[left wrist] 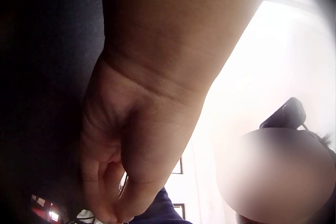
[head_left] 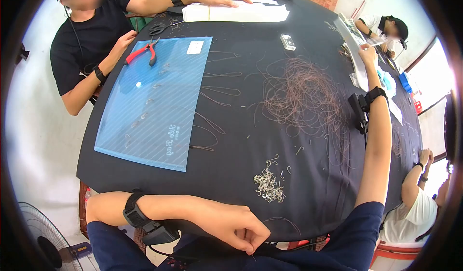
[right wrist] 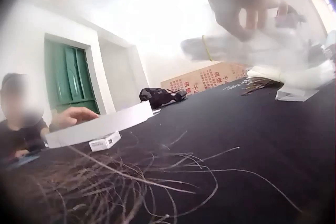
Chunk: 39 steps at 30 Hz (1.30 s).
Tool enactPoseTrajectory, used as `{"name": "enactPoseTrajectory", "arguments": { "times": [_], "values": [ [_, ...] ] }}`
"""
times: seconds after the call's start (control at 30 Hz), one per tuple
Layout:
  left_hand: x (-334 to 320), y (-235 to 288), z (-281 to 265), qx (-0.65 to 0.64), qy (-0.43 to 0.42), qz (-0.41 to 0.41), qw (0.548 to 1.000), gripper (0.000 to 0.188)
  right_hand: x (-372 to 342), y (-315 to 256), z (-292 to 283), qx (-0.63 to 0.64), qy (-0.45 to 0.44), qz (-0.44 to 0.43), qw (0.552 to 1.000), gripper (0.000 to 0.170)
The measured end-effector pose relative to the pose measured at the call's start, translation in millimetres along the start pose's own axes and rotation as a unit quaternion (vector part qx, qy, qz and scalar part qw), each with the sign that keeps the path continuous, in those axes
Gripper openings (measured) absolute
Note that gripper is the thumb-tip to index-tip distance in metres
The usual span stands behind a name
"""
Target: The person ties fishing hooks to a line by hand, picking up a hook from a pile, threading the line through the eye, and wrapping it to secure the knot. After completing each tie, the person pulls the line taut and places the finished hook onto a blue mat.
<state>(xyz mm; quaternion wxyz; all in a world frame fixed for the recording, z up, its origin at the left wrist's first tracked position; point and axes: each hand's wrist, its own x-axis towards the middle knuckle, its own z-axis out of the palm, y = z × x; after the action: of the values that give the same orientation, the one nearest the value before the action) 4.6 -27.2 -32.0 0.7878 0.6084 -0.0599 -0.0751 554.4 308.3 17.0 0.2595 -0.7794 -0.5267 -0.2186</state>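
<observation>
My left hand (head_left: 236, 225) is at the near table edge, thumb and fingertips pinching a thin line (head_left: 284, 219) that loops out to the right. In the left wrist view a shiny sliver shows between the fingers. My right hand (head_left: 368, 54) reaches far right; in the right wrist view its fingers grip a translucent plastic bundle (right wrist: 257, 50) with a yellow rubber band, blurred. A pile of silver fish hooks (head_left: 270, 186) lies before the left hand. Beyond it spreads a tangle of brown fishing line (head_left: 304, 95).
A blue file bag (head_left: 159, 102) at left bears hooks with looped lines and red-handled pliers (head_left: 141, 53). A small white box (head_left: 288, 42) stands near the back. Another person's hand rests on white paper strips (head_left: 234, 13). More people sit at right.
</observation>
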Motion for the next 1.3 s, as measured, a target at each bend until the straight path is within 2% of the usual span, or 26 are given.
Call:
{"name": "enactPoseTrajectory", "arguments": {
  "times": [0.17, 0.3, 0.4, 0.5, 0.63, 0.73, 0.83, 0.93, 1.03, 1.07, 1.17, 1.27, 1.3],
  "values": [
    [0.4, 0.7, -0.3, 0.006, -0.003, -0.003, 1.0, 0.006, -7.1, -2.3, -7.7, 0.185, -0.007, 0.005, 0.983, 0.022],
    [0.5, 1.2, -0.1, 0.016, -0.005, -0.006, 1.0, 0.006, -19.2, -18.1, -19.3, 0.294, -0.057, 0.046, 0.953, 0.021],
    [1.1, -0.2, 0.7, 0.015, -0.004, -0.001, 1.0, 0.007, -27.7, -32.4, -22.2, 0.288, -0.094, 0.009, 0.953, 0.02],
    [0.1, -1.1, 1.3, 0.018, 0.0, 0.0, 1.0, 0.007, -39.6, -61.5, -16.9, 0.373, -0.171, -0.11, 0.905, 0.02],
    [0.6, 0.3, 0.8, 0.016, -0.001, -0.006, 1.0, 0.007, -48.7, -116.1, -0.3, 0.299, -0.248, -0.171, 0.905, 0.023],
    [0.3, 3.2, 0.4, 0.019, -0.002, -0.013, 1.0, 0.006, -80.5, -178.7, -23.1, 0.269, -0.236, -0.24, 0.902, 0.025],
    [-0.1, 1.0, 1.2, 0.006, 0.001, -0.011, 1.0, 0.006, -88.4, -207.9, -11.0, 0.367, -0.213, -0.316, 0.849, 0.031],
    [-0.2, 1.5, 1.4, 0.005, 0.003, -0.008, 1.0, 0.005, -93.3, -226.9, -12.5, 0.406, -0.228, -0.252, 0.848, 0.038],
    [-1.3, 1.4, 2.1, 0.003, 0.011, 0.0, 1.0, 0.005, -93.9, -221.1, -32.1, 0.469, -0.216, -0.24, 0.822, 0.042],
    [-1.1, 1.2, 1.8, 0.008, 0.008, 0.001, 1.0, 0.005, -91.3, -216.7, -38.4, 0.448, -0.187, -0.277, 0.829, 0.042],
    [-0.9, 1.3, 0.7, 0.018, 0.004, 0.0, 1.0, 0.004, -58.4, -175.3, -37.1, 0.346, -0.261, -0.238, 0.869, 0.039],
    [0.0, 3.3, 0.1, 0.021, -0.001, -0.004, 1.0, 0.004, -67.6, -152.0, -68.2, 0.317, -0.354, -0.134, 0.869, 0.037],
    [0.1, 4.7, -0.1, 0.019, -0.001, -0.008, 1.0, 0.004, -67.2, -137.9, -63.7, 0.274, -0.362, -0.163, 0.876, 0.037]
  ]
}}
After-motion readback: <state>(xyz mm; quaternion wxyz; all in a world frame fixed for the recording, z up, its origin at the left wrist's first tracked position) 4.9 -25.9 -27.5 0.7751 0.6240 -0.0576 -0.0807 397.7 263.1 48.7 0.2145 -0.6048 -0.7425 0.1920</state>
